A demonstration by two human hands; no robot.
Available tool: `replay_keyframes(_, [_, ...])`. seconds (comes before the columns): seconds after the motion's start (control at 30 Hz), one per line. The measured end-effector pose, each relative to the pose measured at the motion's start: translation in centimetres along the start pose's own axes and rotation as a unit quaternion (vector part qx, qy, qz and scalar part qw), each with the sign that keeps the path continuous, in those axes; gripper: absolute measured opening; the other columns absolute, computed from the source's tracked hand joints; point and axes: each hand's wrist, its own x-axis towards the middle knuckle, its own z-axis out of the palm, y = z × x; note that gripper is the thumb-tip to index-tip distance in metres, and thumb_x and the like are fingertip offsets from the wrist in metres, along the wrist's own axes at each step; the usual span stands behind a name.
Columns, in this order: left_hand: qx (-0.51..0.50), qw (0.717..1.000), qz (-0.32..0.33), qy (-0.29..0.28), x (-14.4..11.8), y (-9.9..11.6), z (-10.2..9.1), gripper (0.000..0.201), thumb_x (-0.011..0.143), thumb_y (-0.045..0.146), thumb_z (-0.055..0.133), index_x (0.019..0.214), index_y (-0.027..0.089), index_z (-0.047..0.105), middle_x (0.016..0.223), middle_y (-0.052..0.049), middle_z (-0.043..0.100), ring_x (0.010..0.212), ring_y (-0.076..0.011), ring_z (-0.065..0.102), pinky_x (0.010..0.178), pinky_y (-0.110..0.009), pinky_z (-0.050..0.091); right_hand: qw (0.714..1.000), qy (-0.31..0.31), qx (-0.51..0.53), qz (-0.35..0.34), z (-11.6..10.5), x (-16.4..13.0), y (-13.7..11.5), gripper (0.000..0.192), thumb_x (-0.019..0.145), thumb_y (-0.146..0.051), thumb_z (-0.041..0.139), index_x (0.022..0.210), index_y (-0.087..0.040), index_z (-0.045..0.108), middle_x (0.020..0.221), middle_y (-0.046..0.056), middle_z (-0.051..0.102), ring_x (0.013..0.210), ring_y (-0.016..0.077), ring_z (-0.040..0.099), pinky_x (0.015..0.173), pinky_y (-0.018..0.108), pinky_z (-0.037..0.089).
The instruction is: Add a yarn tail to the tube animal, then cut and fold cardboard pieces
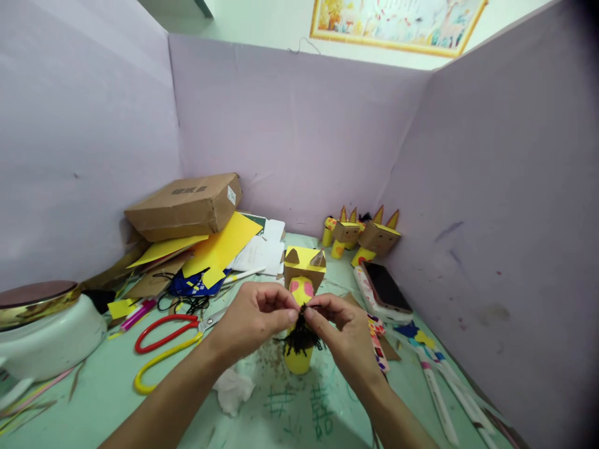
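In the middle of the table stands a cardboard animal figure (305, 257) with a yellow-topped box head, pointed brown ears and a yellow body with pink spots. A tuft of black yarn (302, 338) hangs at its near end. My left hand (258, 315) pinches the yarn's top from the left, thumb against forefinger. From the right, my right hand (344, 330) pinches the same spot, its fingertips almost meeting the left ones. Whether the yarn is fixed to the body is hidden by the fingers.
Left lie red-and-yellow scissors (168, 335), a crumpled tissue (234, 390), yellow paper (222, 249) and a cardboard box (185, 206), beside a white pot (51, 337). Right are a phone (386, 285), markers (438, 396) and finished-looking figures (379, 237). Purple panels (290, 137) enclose the table.
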Motion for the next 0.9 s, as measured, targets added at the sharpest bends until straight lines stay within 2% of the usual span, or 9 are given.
replay_keyframes(0.2, [0.156,0.963,-0.018,-0.218,-1.2,1.1,-1.3,0.01,0.068,0.017,0.057,0.067,0.014,0.066,0.058,0.001,0.053,0.056,-0.0101,0.044,0.053,-0.022,0.033,0.999,-0.001,0.02,0.025,0.1,0.0,0.0,0.017,0.07,-0.033,0.061,0.071,-0.017,0.065,0.064,0.004,0.066,0.058,0.0174,0.055,0.058,0.03,0.044])
replay_keyframes(0.27, [0.15,0.957,-0.029,-0.248,-1.3,1.6,-1.9,0.011,0.069,0.021,0.059,0.063,0.014,0.064,0.056,0.002,0.051,0.054,-0.0091,0.042,0.051,-0.022,0.032,0.999,0.001,0.026,0.03,0.1,0.0,0.0,0.018,0.07,-0.034,0.062,0.073,-0.017,0.065,0.064,0.004,0.065,0.058,0.0172,0.055,0.057,0.03,0.044])
replay_keyframes(0.3, [0.13,0.964,-0.028,-0.232,-1.3,1.7,-2.2,0.015,0.069,0.024,0.06,0.059,0.014,0.061,0.053,0.003,0.048,0.051,-0.0082,0.039,0.049,-0.021,0.03,0.999,0.001,0.025,0.029,0.1,-0.1,0.0,0.018,0.07,-0.034,0.062,0.073,-0.017,0.065,0.064,0.004,0.065,0.058,0.017,0.055,0.057,0.03,0.044])
replay_keyframes(0.37, [0.081,0.987,-0.006,-0.136,-1.0,1.7,-2.5,0.022,0.067,0.031,0.064,0.055,0.015,0.053,0.05,0.005,0.042,0.048,-0.0068,0.034,0.046,-0.02,0.027,0.999,0.001,0.02,0.026,0.1,-0.1,0.0,0.017,0.07,-0.034,0.062,0.072,-0.017,0.066,0.063,0.003,0.065,0.058,0.0163,0.054,0.057,0.029,0.043])
replay_keyframes(0.43, [0.049,0.998,0.016,-0.028,-0.5,1.3,-2.0,0.022,0.065,0.033,0.067,0.064,0.015,0.053,0.051,0.007,0.042,0.048,-0.0065,0.033,0.046,-0.019,0.026,1.0,0.0,0.017,0.024,0.0,-0.1,-0.1,0.017,0.07,-0.034,0.062,0.071,-0.018,0.066,0.062,0.002,0.064,0.057,0.0154,0.052,0.056,0.028,0.042])
replay_keyframes(0.5, [0.056,0.998,0.019,0.021,-0.1,0.7,-1.1,0.025,0.063,0.032,0.069,0.078,0.015,0.057,0.053,0.007,0.042,0.049,-0.0068,0.035,0.046,-0.019,0.027,0.999,-0.003,0.023,0.026,0.0,0.0,0.0,0.016,0.07,-0.033,0.062,0.071,-0.018,0.066,0.062,0.002,0.064,0.057,0.015,0.053,0.056,0.027,0.042])
replay_keyframes(0.63, [0.077,0.996,0.017,0.039,0.4,-0.2,0.9,0.016,0.066,0.027,0.062,0.072,0.012,0.064,0.058,0.002,0.053,0.055,-0.0095,0.044,0.052,-0.021,0.036,0.999,-0.004,0.022,0.032,0.0,0.0,0.2,0.015,0.069,-0.032,0.064,0.072,-0.018,0.066,0.066,0.002,0.065,0.061,0.016,0.055,0.06,0.028,0.044])
replay_keyframes(0.77, [0.038,0.998,0.021,0.048,0.3,-0.7,1.0,0.012,0.063,0.024,0.059,0.064,0.012,0.063,0.06,-0.001,0.058,0.058,-0.0112,0.048,0.056,-0.022,0.039,0.999,0.002,0.024,0.043,0.1,0.1,0.2,0.018,0.068,-0.035,0.064,0.071,-0.017,0.066,0.065,0.003,0.064,0.06,0.0162,0.054,0.059,0.028,0.043])
replay_keyframes(0.9, [0.056,0.996,-0.001,-0.074,-0.1,-0.5,0.1,0.011,0.062,0.021,0.059,0.065,0.012,0.065,0.055,0.002,0.051,0.052,-0.0087,0.041,0.049,-0.021,0.032,0.998,0.007,0.022,0.054,0.1,0.2,0.0,0.019,0.067,-0.036,0.064,0.07,-0.017,0.065,0.065,0.003,0.064,0.06,0.0165,0.054,0.06,0.029,0.043])
